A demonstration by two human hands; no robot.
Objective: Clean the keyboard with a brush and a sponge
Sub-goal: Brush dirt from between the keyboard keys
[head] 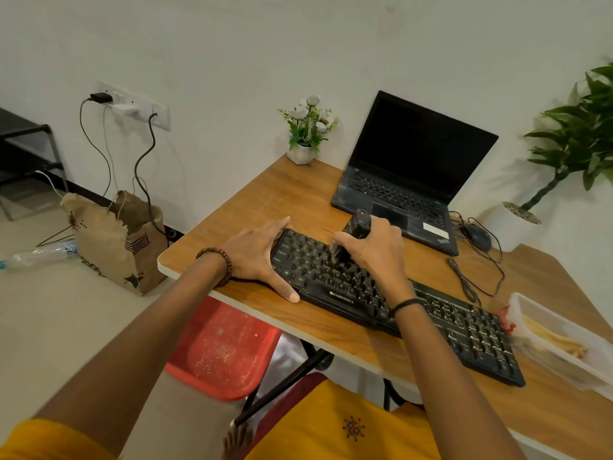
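A black Zebronics keyboard (441, 313) lies slantwise on the wooden table (285, 197). My left hand (258, 254) rests at the keyboard's left end, fingers straight along its far corner and thumb against its near edge. My right hand (371, 247) grips a dark brush (356, 224) by its handle, bristles down on the keys in the left half of the keyboard. A clear plastic tub (560, 340) at the table's right edge holds something yellowish, too blurred to name.
A dusty open laptop (408, 180) stands behind the keyboard, with a black mouse (477, 237) and loose cable to its right. A small flower pot (303, 151) sits at the table's far corner. A red stool (222, 350) and paper bag (122, 240) stand left of the table.
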